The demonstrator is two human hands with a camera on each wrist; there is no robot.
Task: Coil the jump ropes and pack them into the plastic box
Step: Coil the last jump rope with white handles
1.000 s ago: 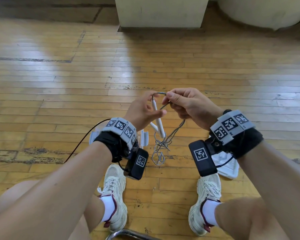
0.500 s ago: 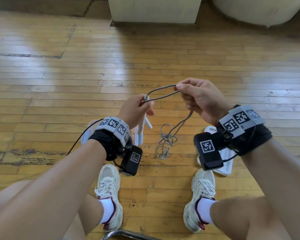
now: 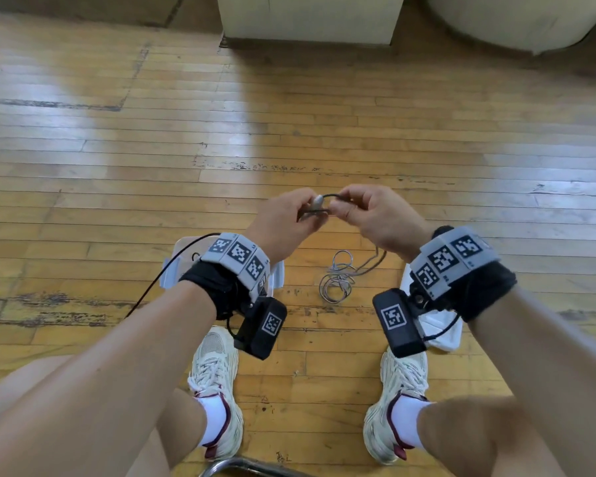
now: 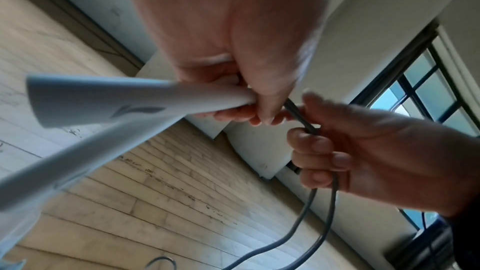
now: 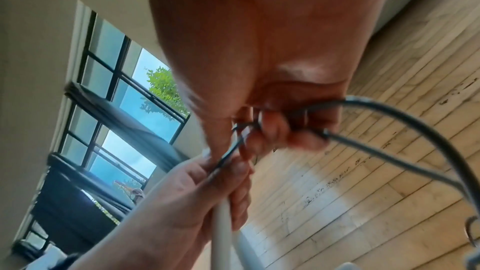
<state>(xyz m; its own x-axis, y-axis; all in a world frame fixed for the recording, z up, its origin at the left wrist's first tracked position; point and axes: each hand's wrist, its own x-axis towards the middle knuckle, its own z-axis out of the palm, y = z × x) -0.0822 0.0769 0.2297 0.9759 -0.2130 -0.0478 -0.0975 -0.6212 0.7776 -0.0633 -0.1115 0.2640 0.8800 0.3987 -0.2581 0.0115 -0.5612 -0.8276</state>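
A thin grey jump rope (image 3: pixel 338 277) with white handles (image 4: pixel 135 98) is held up between both hands above a worn wooden floor (image 3: pixel 324 139). The two handles are gripped together in the left hand (image 3: pixel 283 222): in the left wrist view its fingers are curled round their narrow ends, and the handles, smooth, pale and widening toward their far ends, are seen jutting out to the side, one bearing a dark curved mark. The cord (image 4: pixel 303 120) is seen leaving the handle tips as a slim, dark grey, slightly glossy line. It is pinched by the right hand (image 3: pixel 375 218) just beside the left hand's fingertips, with the right fingers curled round it; two strands are shown running down out of that fist in the left wrist view, and in the right wrist view a loop (image 5: pixel 405 118) is seen arching away from the curled fingers. From the hands the cord is let down to the floor, where the rest is gathered in a loose tangle of small loops between the person's feet and ahead of them. A clear plastic box (image 3: pixel 172 270) is partly hidden behind the left wrist, on the floor. A white lid-like piece (image 3: pixel 441 332) lies beside the right shoe (image 3: pixel 396 404), partly covered by the right wrist.
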